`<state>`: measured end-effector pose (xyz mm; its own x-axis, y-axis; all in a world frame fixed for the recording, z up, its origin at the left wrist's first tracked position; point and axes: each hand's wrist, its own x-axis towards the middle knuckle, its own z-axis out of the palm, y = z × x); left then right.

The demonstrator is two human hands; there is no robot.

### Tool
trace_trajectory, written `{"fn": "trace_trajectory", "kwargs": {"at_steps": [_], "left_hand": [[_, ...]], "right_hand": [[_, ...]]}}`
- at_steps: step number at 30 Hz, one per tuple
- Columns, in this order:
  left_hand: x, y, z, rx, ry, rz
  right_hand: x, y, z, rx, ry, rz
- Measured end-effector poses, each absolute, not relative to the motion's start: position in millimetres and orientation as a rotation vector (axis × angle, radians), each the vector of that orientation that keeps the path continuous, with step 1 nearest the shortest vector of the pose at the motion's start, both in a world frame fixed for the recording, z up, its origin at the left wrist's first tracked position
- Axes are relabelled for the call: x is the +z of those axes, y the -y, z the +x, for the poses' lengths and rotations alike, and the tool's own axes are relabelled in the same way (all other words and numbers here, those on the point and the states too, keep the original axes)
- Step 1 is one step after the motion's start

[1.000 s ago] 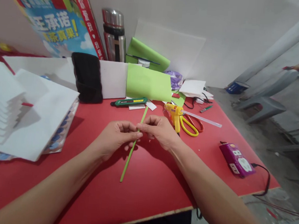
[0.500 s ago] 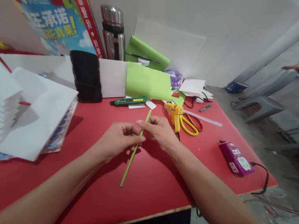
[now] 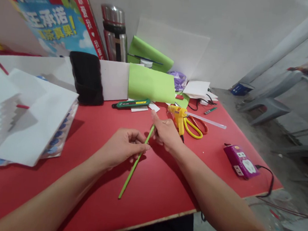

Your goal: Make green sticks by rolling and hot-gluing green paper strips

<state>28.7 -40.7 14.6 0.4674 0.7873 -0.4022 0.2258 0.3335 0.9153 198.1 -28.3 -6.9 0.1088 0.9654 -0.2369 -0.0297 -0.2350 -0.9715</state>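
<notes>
A thin green stick [image 3: 129, 177], perhaps rolled paper, slants between my hands above the red table. My left hand [image 3: 126, 145] pinches it around the middle, thumb on top and fingers curled beneath. At its upper end my right hand [image 3: 167, 132] is closed, with the thumb stretched upward and the fingers folded by the tip. The lower end points toward the table's front edge. Beyond the hands lie a green utility knife [image 3: 131, 103] and small white paper pieces [image 3: 154, 107]. Just right of my right hand is a yellow glue gun [image 3: 179, 115] with a clear glue stick.
Scissors [image 3: 194, 128] with yellow and red handles lie by the glue gun. A purple box [image 3: 241, 161] with a cord sits at the right. White stepped paperwork [image 3: 41, 121] covers the left. Behind are a black phone-like object [image 3: 87, 78], green paper [image 3: 151, 83] and a steel flask [image 3: 115, 34].
My right thumb has lifted off the stick and now points upward. The stick has slid slightly down and toward me, its upper end now at my right fingers.
</notes>
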Motion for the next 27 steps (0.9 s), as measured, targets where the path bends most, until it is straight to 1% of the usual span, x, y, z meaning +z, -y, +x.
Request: {"fn": "trace_trajectory", "kwargs": {"at_steps": [5, 10, 15, 22, 27], "left_hand": [[8.7, 39.1, 27.1, 0.524, -1.070, 1.153], [2.4, 36.0, 23.7, 0.580, -1.031, 1.106], [3.6, 37.7, 25.1, 0.528, -1.002, 1.148], [3.4, 37.2, 26.1, 0.653, -1.017, 1.164], [1.2, 35.4, 23.8, 0.656, -0.935, 1.111]], "right_hand": [[-3.7, 24.0, 203.8, 1.396, 0.976, -1.248], [-7.3, 23.6, 206.6, 1.392, 0.955, -1.073], [-9.0, 28.1, 201.8, 1.366, 0.947, -1.081], [-7.7, 34.1, 195.0, 1.379, 1.022, -1.046], [-8.6, 34.6, 192.5, 1.390, 1.026, -1.014]]}}
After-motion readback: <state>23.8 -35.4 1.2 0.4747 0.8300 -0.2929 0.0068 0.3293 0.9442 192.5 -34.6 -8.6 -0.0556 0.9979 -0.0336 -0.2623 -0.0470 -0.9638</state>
